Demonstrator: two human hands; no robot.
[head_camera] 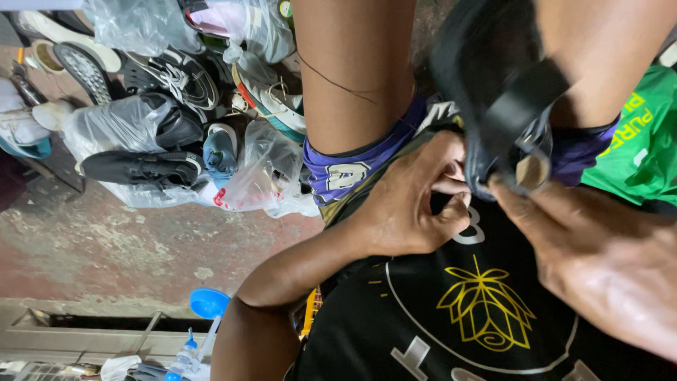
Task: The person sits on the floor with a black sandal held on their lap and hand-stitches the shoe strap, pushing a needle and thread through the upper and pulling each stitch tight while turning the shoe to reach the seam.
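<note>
While the left hand (409,201) pinches close beside it, the right hand (599,254) grips a black shoe (493,85) held between both knees; work looks midway, outcome unclear

Black shoe (493,92) blurred, toe cut off at top edge.
</note>
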